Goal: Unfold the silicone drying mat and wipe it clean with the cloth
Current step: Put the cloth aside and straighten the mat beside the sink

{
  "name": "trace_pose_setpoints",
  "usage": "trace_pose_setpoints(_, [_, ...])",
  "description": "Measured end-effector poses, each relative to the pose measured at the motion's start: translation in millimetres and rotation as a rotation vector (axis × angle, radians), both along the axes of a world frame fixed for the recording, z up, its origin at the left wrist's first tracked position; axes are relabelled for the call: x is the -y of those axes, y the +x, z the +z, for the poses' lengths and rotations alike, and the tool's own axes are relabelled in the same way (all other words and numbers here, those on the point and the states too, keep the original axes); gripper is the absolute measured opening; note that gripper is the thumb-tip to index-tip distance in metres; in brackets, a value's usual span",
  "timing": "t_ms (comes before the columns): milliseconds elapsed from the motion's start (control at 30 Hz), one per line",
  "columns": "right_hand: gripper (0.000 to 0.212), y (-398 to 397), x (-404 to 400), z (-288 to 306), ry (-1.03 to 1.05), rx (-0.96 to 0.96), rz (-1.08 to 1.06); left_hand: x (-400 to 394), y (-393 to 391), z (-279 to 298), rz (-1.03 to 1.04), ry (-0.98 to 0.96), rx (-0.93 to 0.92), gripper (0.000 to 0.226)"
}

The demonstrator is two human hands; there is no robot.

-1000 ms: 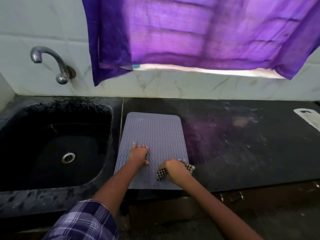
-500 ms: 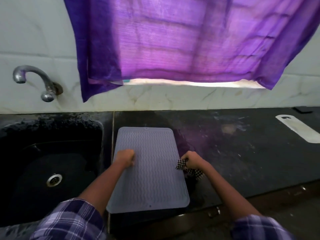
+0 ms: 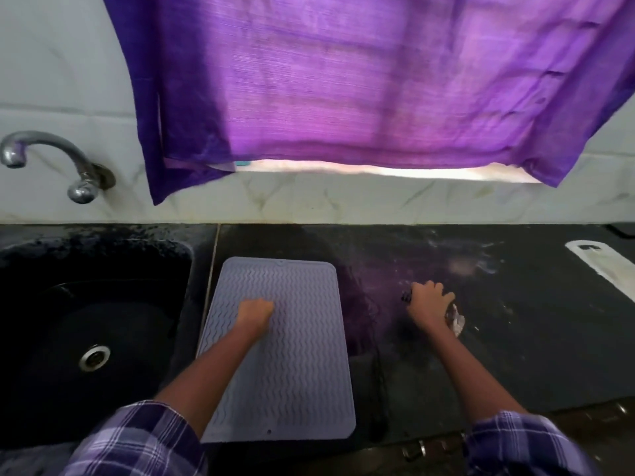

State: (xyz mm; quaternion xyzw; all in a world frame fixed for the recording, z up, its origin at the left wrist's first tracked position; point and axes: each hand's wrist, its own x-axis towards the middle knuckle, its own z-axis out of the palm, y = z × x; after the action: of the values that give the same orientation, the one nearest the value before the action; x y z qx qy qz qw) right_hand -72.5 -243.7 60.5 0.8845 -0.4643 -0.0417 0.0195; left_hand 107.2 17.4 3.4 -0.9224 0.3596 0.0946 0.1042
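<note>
Beside sink (image 3: 92, 321), mat (image 3: 285, 365) flat on desk (image 3: 515, 338). Left hand (image 3: 256, 312) curled, resting on mat; right hand (image 3: 429, 304), fingers bunched round cloth (image 3: 455, 319), off right. Near edge overhangs, hard wiping could drag it off.

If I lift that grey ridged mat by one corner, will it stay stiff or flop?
The mat would probably flop: it looks thin and lies fully flat on the counter. Its wavy ridges likely make it grippy, not slippery. With its near edge at the counter's front, a push toward you might send it drooping over.
</note>
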Motion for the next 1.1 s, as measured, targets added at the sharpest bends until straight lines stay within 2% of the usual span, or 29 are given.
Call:
trace_pose_setpoints(67, [0.037,16,0,-14,0.023,-0.005,0.06,-8,4,1,0.062,0.006,0.021,0.029])
trace_pose_setpoints(333, [0.033,98,-41,-55,0.247,0.2,0.283,-48,34,5,0.317,-0.005,-0.021,0.033])
trace_pose_setpoints(533, [0.029,140,-36,-71,0.215,0.124,0.404,-48,90,13,0.403,-0.126,-0.036,0.03])
trace_pose_setpoints(867, [0.027,200,-12,-93,0.098,0.105,0.323,11,167,-9,0.248,-0.109,-0.07,0.034])
trace_pose_setpoints(1100, [0.022,210,-8,-89,0.142,0.205,0.246,24,185,-23,0.307,-0.181,-0.076,0.03])
